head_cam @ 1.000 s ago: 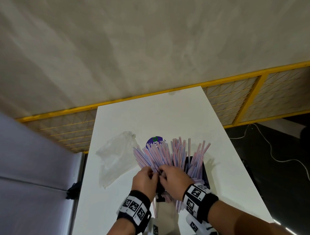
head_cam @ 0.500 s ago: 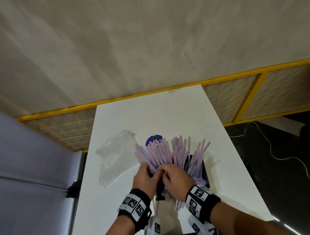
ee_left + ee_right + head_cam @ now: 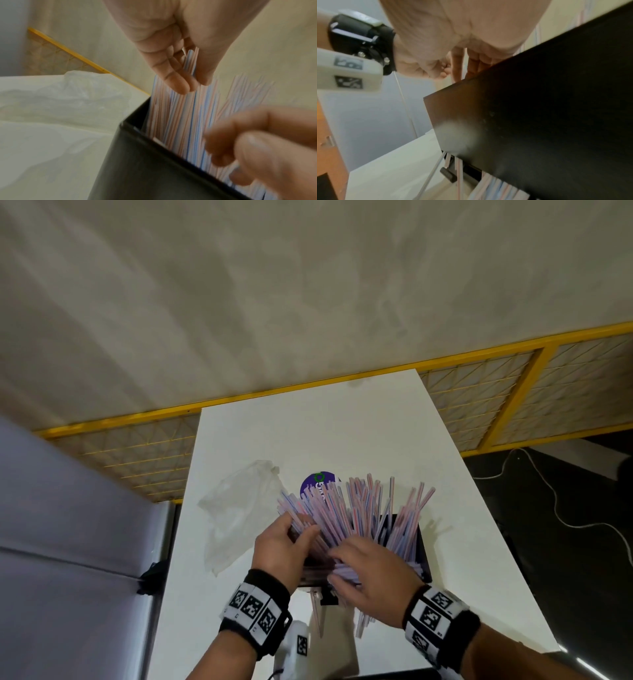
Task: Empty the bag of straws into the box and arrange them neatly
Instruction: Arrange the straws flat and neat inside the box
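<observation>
Many pink-and-blue striped straws (image 3: pixel 359 508) stand fanned out in a black box (image 3: pixel 419 553) on the white table (image 3: pixel 308 433). My left hand (image 3: pixel 284 546) is at the fan's left side. Its fingers and thumb pinch a few straws (image 3: pixel 190 65) above the box (image 3: pixel 145 162). My right hand (image 3: pixel 370 570) lies over the near part of the bundle, and its blurred fingers (image 3: pixel 226 138) curl around straws inside the box. The box wall (image 3: pixel 539 108) hides those fingertips in the right wrist view. The empty clear bag (image 3: pixel 239 508) lies left of the box.
A few loose straws (image 3: pixel 318 614) stick out under the box's near side, straws (image 3: pixel 458 175) beside a small black piece. A purple round disc (image 3: pixel 317 484) lies behind the fan. Yellow mesh fencing (image 3: pixel 513 405) runs past the table's far end. A grey panel stands at the left.
My hands were pressed together at the middle of the bundle. They have parted: the left has moved up and left along the straws, the right down and right.
</observation>
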The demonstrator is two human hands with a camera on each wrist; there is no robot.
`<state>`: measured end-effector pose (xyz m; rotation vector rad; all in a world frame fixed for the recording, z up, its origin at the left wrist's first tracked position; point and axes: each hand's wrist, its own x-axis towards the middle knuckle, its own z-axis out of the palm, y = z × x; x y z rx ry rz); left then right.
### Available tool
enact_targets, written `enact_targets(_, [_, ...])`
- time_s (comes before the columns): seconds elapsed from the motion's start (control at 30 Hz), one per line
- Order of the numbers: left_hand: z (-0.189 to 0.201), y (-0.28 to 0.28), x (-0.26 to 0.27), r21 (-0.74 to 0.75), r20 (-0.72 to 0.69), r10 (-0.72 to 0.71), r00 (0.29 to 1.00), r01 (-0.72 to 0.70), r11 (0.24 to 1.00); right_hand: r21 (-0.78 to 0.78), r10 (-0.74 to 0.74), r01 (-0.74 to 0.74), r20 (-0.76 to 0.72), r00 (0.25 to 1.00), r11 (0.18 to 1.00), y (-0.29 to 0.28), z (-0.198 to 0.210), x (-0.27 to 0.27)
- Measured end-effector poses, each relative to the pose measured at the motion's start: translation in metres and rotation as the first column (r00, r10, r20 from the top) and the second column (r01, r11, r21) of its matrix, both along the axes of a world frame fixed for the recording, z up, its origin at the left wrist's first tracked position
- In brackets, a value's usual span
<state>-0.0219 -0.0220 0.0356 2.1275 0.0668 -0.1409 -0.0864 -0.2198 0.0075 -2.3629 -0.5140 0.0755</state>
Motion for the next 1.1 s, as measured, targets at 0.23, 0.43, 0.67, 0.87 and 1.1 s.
enact_targets(0.23, [0.035, 0.003, -0.005, -0.05, 0.138, -0.078, 0.987, 0.086, 0.995, -0.24, 0.104, -0.123, -0.09, 0.991, 0.963, 0.0, -0.013, -0.005])
enact_targets(0.43, [0.068, 0.007, -0.013, -0.1, 0.235, -0.074, 0.969, 0.1, 0.99, -0.228, 0.068, -0.099, -0.141, 0.988, 0.969, -0.003, -0.007, 0.001])
enact_targets(0.67, [0.081, 0.011, -0.027, -0.356, 0.198, 0.005, 0.98, 0.067, 0.932, -0.071, -0.139, 0.134, -0.067, 0.988, 0.988, -0.013, 0.022, 0.004])
enact_targets(0.87, [0.046, 0.004, -0.027, -0.504, -0.062, 0.073, 0.995, -0.094, 0.859, -0.064, -0.217, 0.215, -0.021, 0.976, 0.974, -0.009, 0.034, 0.004])
enact_targets(1.1, [0.002, -0.002, -0.027, -0.528, -0.354, 0.116, 0.928, -0.301, 0.794, -0.196, -0.239, 0.219, -0.085, 0.967, 0.956, -0.024, 0.021, -0.002])
